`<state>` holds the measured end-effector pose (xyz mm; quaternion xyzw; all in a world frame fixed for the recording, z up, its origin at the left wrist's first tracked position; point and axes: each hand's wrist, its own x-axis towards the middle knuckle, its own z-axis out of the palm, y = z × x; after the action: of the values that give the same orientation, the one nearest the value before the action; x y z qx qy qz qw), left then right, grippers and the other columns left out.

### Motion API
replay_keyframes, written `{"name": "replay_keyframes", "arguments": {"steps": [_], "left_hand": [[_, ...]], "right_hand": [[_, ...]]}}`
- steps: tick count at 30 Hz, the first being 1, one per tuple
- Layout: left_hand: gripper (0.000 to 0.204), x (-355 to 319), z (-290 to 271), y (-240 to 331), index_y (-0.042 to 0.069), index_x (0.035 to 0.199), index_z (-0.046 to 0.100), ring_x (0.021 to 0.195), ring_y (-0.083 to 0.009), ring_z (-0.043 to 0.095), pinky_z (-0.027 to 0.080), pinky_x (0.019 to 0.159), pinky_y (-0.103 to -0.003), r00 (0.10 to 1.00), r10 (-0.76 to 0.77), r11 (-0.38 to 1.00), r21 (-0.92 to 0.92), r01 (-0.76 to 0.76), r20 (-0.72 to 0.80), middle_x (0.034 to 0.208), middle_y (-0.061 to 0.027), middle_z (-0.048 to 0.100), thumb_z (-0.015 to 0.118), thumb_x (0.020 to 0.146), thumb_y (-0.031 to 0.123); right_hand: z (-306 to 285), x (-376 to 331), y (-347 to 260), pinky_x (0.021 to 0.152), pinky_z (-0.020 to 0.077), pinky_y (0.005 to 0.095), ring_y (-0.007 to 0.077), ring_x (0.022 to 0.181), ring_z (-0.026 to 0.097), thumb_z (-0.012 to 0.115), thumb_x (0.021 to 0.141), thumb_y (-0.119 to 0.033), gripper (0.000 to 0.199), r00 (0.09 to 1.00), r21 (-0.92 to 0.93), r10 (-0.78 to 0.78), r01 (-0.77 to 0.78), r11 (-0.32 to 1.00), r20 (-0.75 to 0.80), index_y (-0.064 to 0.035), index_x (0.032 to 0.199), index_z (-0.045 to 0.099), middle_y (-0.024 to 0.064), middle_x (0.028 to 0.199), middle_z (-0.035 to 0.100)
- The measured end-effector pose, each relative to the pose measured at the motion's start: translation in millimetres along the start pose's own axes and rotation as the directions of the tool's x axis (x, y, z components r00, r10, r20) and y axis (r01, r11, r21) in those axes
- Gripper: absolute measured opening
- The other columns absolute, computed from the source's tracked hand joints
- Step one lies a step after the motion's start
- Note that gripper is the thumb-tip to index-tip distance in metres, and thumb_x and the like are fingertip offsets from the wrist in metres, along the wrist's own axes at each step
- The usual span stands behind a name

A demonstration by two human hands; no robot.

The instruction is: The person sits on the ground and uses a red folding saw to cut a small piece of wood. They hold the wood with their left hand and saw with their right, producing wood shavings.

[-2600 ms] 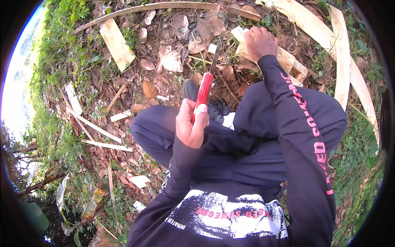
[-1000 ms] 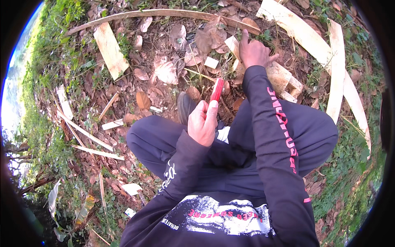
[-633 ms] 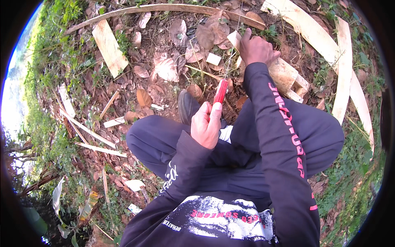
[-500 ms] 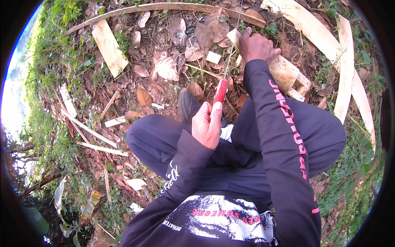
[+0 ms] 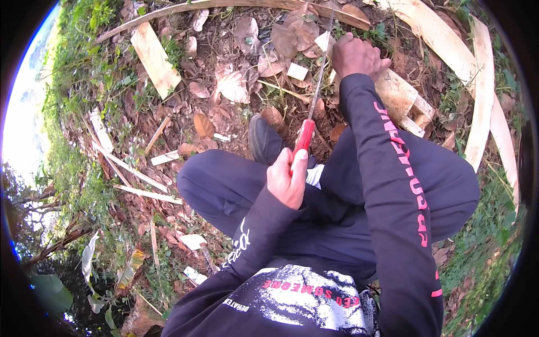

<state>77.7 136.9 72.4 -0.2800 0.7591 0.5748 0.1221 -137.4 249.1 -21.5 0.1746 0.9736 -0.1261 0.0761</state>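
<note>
My left hand is closed around the red handle of a saw. Its long, narrow metal blade points away from me and passes close to the left end of a piece of wood. Whether the blade touches the wood cannot be made out. My right hand presses down on that wood with curled fingers, hiding much of it. A pale tip of wood shows to the left of this hand, beside the blade. A small pale offcut lies on the ground left of the blade.
My dark shoe and crossed legs sit just behind the work. Flat boards lie at the left and right. A long curved strip crosses the far side. Thin sticks, dry leaves and green plants cover the ground.
My left hand has drawn the saw a little back toward my body. The right hand stays on the wood. The whole view has shifted slightly.
</note>
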Motion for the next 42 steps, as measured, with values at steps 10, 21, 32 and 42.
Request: {"name": "replay_keyframes", "arguments": {"steps": [10, 21, 32, 42], "left_hand": [[0.037, 0, 0, 6, 0.0, 0.073, 0.047, 0.05, -0.0194, 0.044, 0.038, 0.051, -0.037, 1.0, -0.024, 1.0, 0.004, 0.024, 0.013, 0.056, -0.0121, 0.045, 0.055, 0.101, 0.024], [0.043, 44, 13, 18, 0.0, 0.073, 0.048, 0.055, -0.0351, 0.053, 0.04, 0.055, -0.043, 0.995, 0.104, 0.988, 0.113, -0.103, 0.003, 0.061, -0.0199, 0.052, 0.054, 0.101, 0.032], [0.046, 67, 23, 42, -0.001, 0.072, 0.048, 0.056, -0.0391, 0.052, 0.041, 0.057, -0.046, 0.982, 0.186, 0.973, 0.139, -0.182, -0.021, 0.059, -0.0193, 0.051, 0.053, 0.101, 0.035], [0.048, 76, 22, 38, -0.001, 0.07, 0.048, 0.051, -0.0228, 0.046, 0.038, 0.053, -0.04, 0.968, 0.252, 0.952, 0.179, -0.248, 0.001, 0.056, -0.0122, 0.048, 0.051, 0.102, 0.034]], "right_hand": [[20, 7, 5, 0.087, 0.0318, 0.05, 0.028, 0.087, 0.062, 0.044, 0.09, -0.03, 0.04, 0.987, 0.02, -0.043, 0.046, 0.999, -0.152, -0.0106, 0.067, 0.071, 0.0112, 0.081, 0.069], [9, 6, 2, 0.088, 0.0332, 0.0476, 0.0285, 0.094, 0.064, 0.044, 0.09, -0.031, 0.038, 0.998, -0.017, -0.022, 0.021, 1.0, -0.061, -0.0133, 0.076, 0.074, 0.0114, 0.091, 0.072], [17, 3, 4, 0.088, 0.0368, 0.0471, 0.032, 0.093, 0.066, 0.035, 0.094, -0.035, 0.049, 0.991, 0.0, -0.045, 0.045, 0.999, -0.123, -0.0111, 0.083, 0.076, 0.0162, 0.098, 0.072], [12, 0, 2, 0.095, 0.0338, 0.0482, 0.0276, 0.1, 0.062, 0.038, 0.093, -0.032, 0.043, 0.993, -0.008, -0.04, 0.039, 0.999, -0.11, -0.0124, 0.086, 0.076, 0.0112, 0.1, 0.072]]}}
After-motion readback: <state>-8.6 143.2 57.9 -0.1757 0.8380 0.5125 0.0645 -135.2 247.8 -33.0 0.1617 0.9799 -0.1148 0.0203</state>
